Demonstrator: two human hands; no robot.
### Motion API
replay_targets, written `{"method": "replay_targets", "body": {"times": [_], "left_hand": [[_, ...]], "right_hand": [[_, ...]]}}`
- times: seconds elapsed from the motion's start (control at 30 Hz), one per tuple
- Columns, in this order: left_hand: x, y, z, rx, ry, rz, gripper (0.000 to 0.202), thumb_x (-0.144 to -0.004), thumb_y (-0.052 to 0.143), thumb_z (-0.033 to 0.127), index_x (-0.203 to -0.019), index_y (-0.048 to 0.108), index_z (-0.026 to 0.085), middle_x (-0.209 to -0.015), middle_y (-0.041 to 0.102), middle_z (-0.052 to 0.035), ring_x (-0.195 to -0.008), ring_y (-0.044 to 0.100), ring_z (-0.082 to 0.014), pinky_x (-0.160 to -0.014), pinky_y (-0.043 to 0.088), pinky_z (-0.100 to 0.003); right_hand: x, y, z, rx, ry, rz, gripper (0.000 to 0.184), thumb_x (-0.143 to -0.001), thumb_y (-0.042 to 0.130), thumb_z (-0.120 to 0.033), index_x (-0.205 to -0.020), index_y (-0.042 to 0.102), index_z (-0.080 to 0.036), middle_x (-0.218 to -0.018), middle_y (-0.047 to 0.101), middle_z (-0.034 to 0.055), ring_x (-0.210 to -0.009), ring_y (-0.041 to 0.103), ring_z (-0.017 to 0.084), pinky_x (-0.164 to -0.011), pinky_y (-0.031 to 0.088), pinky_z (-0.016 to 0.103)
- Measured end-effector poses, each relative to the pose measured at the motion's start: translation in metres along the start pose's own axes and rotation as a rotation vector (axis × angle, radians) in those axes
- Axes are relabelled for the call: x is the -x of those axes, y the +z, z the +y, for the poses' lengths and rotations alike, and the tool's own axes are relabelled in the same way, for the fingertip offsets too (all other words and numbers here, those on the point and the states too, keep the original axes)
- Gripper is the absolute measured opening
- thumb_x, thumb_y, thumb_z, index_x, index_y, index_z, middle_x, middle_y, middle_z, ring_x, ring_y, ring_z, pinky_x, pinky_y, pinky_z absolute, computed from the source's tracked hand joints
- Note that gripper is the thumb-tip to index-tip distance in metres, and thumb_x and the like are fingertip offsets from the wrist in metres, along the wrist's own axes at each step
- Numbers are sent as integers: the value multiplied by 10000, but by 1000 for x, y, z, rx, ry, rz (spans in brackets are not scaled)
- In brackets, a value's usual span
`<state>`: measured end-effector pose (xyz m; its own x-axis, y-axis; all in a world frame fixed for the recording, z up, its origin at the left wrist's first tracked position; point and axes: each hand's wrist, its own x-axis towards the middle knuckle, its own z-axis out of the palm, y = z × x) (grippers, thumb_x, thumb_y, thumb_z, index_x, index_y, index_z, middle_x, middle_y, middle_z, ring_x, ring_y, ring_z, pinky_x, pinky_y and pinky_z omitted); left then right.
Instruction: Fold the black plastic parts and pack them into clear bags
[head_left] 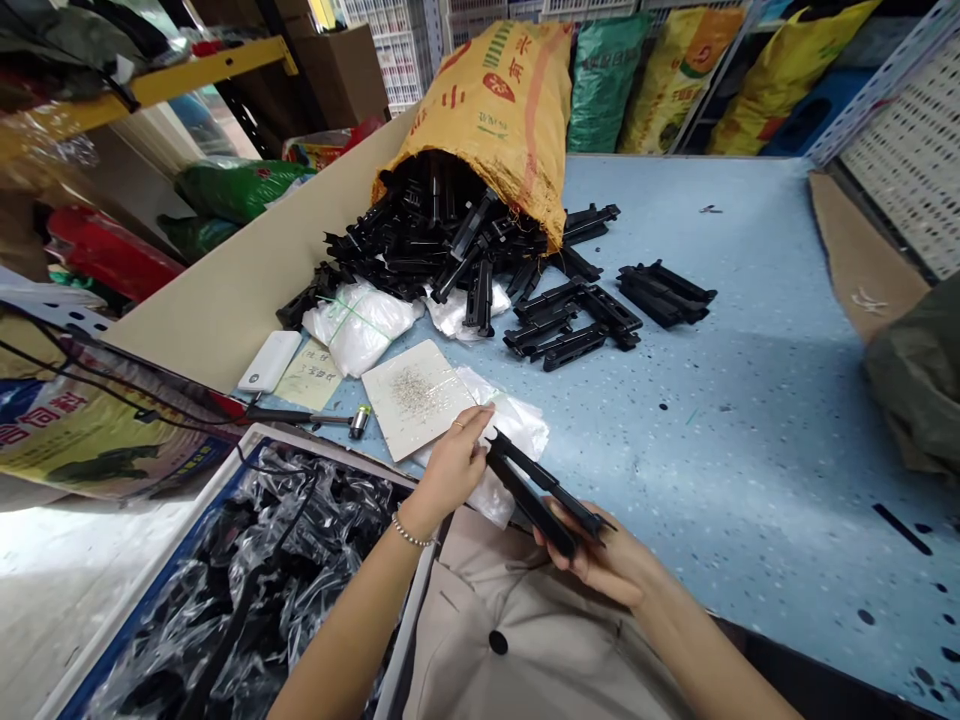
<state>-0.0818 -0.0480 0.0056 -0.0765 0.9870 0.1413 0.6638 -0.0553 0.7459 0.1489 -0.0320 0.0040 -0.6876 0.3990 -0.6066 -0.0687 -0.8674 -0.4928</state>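
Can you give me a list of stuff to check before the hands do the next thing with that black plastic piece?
1. Right hand has a firm grip on the black part: ok.
2. Left hand has its fingertips at the part's far end: ok.
3. Left fingers hold a small piece: cannot tell, too tiny to see.
4. White tile with little bits on it lies right beside the left hand: ok.
5. Small hammer lies left of the tile on the blue table: ok.
6. More black parts lie spilled out of the orange sack: ok.
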Motion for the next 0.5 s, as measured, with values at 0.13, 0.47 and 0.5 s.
{"method": "replay_targets", "body": {"times": [0.13, 0.47, 0.5], "left_hand": [[23, 4, 30, -120, 152, -145, 718, -788, 360, -10, -1476, 262, 169, -1504, 347, -146, -1363, 385, -259, -1106, 389, -409], [72, -9, 80, -150, 208, -161, 410, -919, 467, 265, -1303, 477, 124, -1264, 567, -139, -1185, 543, -217, -1038, 457, -323], [84, -18, 78, -210, 178, -146, 357, -932, 440, 256, -1260, 510, 131, -1219, 592, -129, -1151, 559, -211, -1024, 463, -326]], "right_hand": [[-27, 0, 4, 74, -126, 139, 260, -727, 732, -416, -791, 682, -169, -671, 673, 50, -448, 521, 93, -389, 415, 194], [-18, 19, -4, 894, -409, 103, 390, -784, 633, -436, -1128, 652, -252, -1177, 675, 77, -1067, 616, 271, -931, 495, 398], [-18, 22, -5, 905, -320, 34, 431, -783, 637, -454, -1169, 640, -263, -1209, 664, 79, -1080, 619, 273, -931, 504, 392]]}}
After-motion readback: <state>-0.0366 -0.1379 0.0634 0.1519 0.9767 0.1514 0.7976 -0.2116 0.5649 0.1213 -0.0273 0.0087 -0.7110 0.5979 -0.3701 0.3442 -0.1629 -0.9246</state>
